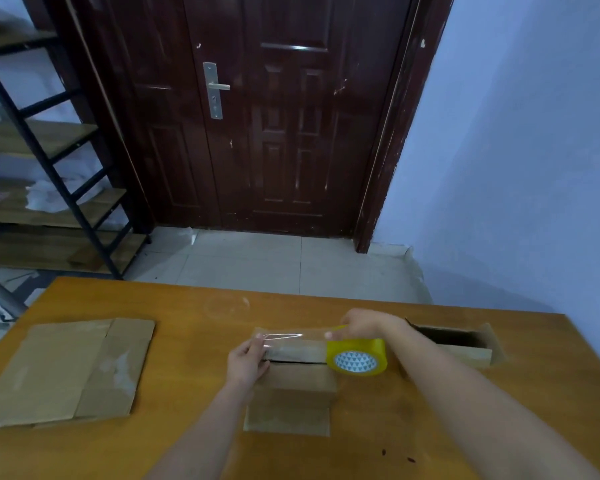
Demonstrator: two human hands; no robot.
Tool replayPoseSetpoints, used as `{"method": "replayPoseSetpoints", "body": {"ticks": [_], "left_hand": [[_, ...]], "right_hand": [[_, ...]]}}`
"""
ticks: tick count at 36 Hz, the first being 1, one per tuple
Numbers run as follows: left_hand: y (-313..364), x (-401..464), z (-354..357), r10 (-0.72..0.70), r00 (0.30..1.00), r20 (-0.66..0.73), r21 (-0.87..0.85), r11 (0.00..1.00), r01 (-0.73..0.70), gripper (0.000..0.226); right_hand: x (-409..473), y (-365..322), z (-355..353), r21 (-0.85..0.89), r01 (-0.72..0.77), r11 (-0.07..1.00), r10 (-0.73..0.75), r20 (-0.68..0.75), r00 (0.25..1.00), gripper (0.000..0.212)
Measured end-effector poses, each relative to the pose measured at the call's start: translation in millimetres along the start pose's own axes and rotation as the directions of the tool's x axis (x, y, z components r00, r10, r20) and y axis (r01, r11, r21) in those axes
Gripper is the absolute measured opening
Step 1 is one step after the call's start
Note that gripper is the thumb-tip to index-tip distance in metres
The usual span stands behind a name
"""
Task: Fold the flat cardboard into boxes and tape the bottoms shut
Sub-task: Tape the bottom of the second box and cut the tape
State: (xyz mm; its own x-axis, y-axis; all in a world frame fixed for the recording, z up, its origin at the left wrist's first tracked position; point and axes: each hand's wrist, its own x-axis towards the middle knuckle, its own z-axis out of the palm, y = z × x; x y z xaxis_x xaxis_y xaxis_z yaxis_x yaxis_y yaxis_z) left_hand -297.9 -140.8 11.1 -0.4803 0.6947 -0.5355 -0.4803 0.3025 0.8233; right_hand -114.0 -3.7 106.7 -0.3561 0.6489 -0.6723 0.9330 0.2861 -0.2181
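Observation:
A small folded cardboard box stands on the wooden table in front of me, its flaps on top with a dark seam between them. My right hand grips a yellow roll of clear tape at the box's right end. A strip of clear tape stretches from the roll leftward above the flaps. My left hand pinches the strip's free end at the box's left edge. A stack of flat cardboard lies at the left of the table.
A folded box lies on its side at the right of the table, its open mouth facing up and away. Beyond the table are a tiled floor, a dark wooden door and a shelf rack at the left. A blue wall stands at the right.

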Motion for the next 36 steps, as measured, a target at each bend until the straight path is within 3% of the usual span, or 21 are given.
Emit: {"method": "replayPoseSetpoints", "body": {"ticks": [4,8,14,18,27,32,36], "left_hand": [[0,0,1,-0.029,1.000,-0.006,-0.053,0.998,0.029,0.025],[3,-1,-1,-0.043,0.999,0.004,-0.089,0.995,0.043,0.022],[4,-2,0,-0.046,0.999,-0.025,-0.043,0.998,0.045,0.020],[4,1,-1,-0.058,0.997,-0.042,-0.068,0.996,0.055,0.019],[11,6,-3,-0.132,0.988,-0.080,-0.157,0.980,0.118,0.024],[14,13,-8,-0.226,0.974,-0.015,-0.187,0.957,0.220,0.023],[13,16,-14,-0.260,0.965,0.035,-0.236,0.936,0.261,0.023]], "right_hand": [[-3,15,-16,0.148,0.045,0.988,-0.050,0.029,0.998,0.054],[-4,17,-23,0.209,0.008,0.978,-0.032,0.111,0.993,0.052],[3,9,-16,-0.086,-0.032,0.996,0.032,-0.002,0.999,0.067],[6,6,-2,-0.239,-0.120,0.964,0.101,-0.089,0.991,0.065],[2,-10,7,-0.259,-0.077,0.963,0.070,-0.036,0.997,0.068],[7,-16,19,-0.283,0.019,0.959,-0.030,-0.035,0.999,0.047],[9,-20,24,-0.284,0.047,0.958,-0.055,-0.021,0.998,0.041]]}}
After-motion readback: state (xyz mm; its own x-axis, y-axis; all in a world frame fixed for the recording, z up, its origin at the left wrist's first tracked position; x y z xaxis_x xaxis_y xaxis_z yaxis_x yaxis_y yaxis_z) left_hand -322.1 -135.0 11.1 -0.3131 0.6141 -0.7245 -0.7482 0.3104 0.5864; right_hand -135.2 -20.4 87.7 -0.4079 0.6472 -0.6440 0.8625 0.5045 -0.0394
